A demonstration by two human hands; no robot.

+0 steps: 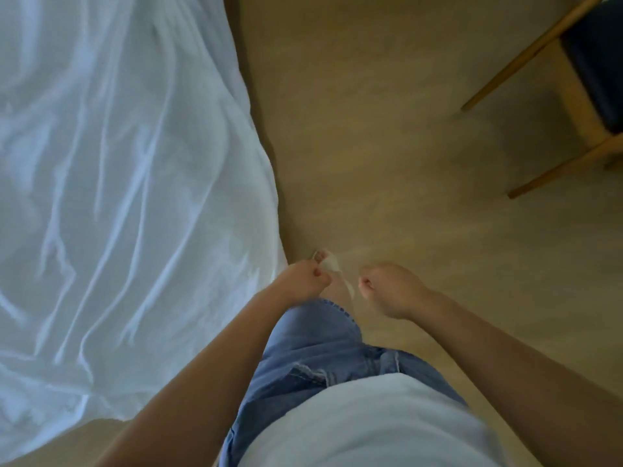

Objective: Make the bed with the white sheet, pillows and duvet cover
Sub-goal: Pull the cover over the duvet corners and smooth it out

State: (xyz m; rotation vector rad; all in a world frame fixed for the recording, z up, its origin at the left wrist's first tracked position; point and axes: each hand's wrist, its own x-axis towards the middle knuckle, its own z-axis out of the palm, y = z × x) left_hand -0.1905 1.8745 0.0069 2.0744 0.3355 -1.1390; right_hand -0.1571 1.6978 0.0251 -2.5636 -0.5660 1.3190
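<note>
Left hand (303, 281) — fingers curled at edge of white sheet (111, 183); grip not confirmable. Right hand (387, 286) — fisted, holding nothing. Sheet draped left, reaching floor (387, 146).

A tan floor (387, 136) fills the middle and right of the view. At the upper right stands a chair (586, 79) with pale wooden legs and a dark seat, cut off by the frame edge. At the bottom are blue jeans (317, 352) and a white shirt (371, 423). A bare foot (337, 288) in a sandal rests on the floor.
</note>
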